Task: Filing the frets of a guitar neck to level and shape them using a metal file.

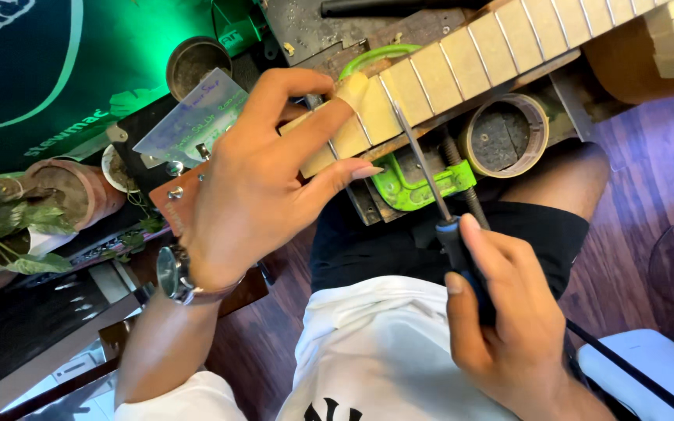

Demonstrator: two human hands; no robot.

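A pale wooden guitar neck (pixel 501 47) with metal frets runs from the upper right down to the middle, covered in masking tape. My left hand (pixel 263 175) grips its near end, thumb on top and fingers around the edge. My right hand (pixel 509 327) holds a thin metal file (pixel 419 160) by its dark handle. The blade lies across a fret close to my left fingertips.
A green clamp (pixel 415 187) and a roll of tape (pixel 505 132) sit under the neck. A potted plant (pixel 25 210) stands at the left, beside a round tin (pixel 196 62) and a green mat (pixel 48 62). My lap and a wooden floor (pixel 649 179) lie below. A white box (pixel 649 370) sits at lower right.
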